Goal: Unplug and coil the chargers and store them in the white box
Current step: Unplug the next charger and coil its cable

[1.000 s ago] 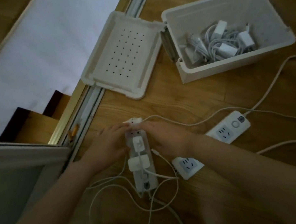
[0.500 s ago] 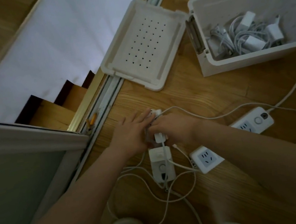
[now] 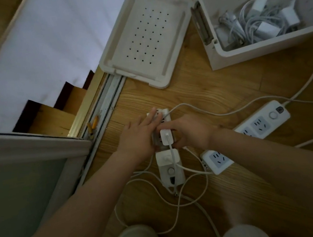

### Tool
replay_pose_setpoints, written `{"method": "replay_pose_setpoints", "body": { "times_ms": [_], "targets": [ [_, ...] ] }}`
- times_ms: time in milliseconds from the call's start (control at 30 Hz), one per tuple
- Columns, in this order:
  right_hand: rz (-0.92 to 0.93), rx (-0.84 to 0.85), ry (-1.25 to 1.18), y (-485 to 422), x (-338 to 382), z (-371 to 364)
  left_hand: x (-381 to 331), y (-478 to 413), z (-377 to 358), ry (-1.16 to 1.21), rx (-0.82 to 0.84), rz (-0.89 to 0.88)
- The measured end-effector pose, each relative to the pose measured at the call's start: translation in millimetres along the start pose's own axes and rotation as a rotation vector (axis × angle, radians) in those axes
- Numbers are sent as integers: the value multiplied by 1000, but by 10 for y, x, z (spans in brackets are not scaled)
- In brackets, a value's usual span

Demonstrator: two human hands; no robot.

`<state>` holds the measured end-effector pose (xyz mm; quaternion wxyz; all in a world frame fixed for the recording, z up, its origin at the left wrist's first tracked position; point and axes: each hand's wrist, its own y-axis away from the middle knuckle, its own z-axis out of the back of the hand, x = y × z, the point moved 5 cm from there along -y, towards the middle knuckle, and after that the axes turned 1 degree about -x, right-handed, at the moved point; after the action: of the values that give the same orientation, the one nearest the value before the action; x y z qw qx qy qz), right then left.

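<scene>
charger [image 3: 166, 137] on power strip [image 3: 171, 171]: right hand [image 3: 190, 131] pinches it, left hand [image 3: 140, 134] flat, open on strip.

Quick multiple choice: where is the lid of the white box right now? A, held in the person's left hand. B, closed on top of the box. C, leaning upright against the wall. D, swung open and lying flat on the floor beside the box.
D: the perforated lid lies open and flat on the wooden floor beside the white box, whose top is open, with coiled chargers visible inside.
</scene>
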<state>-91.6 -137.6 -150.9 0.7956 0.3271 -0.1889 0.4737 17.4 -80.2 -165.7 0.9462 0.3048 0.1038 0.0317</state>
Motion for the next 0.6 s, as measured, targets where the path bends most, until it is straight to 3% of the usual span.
{"method": "replay_pose_setpoints", "body": {
  "times_ms": [167, 300, 467, 600],
  "targets": [
    [30, 7, 85, -11, 84, 65, -69, 24, 9, 17, -15, 52],
    [104, -206, -164, 120, 86, 406, -28, 36, 53, 52, -21, 54],
    [22, -256, -52, 391, -195, 636, -49, 53, 45, 38, -1, 69],
    [3, -273, -102, 482, -246, 559, -34, 16, 23, 16, -19, 59]
  ]
}}
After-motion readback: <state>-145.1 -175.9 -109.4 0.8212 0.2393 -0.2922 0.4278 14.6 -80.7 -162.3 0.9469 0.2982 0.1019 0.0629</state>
